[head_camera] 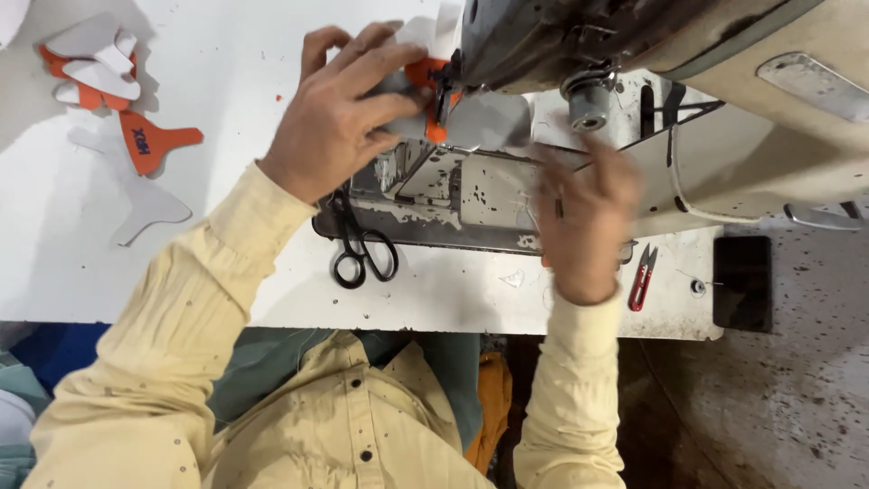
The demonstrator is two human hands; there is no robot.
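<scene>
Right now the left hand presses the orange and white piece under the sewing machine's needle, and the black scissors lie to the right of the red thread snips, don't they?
Not quite. In the head view the black scissors lie to the left of the red thread snips, below the left hand. The rest holds: that hand presses the orange and white piece at the sewing machine.

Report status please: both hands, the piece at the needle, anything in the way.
Left hand flat on orange and white piece at sewing machine. Right hand blurred, beside machine bed, apparently empty. Black scissors near left wrist.
</scene>
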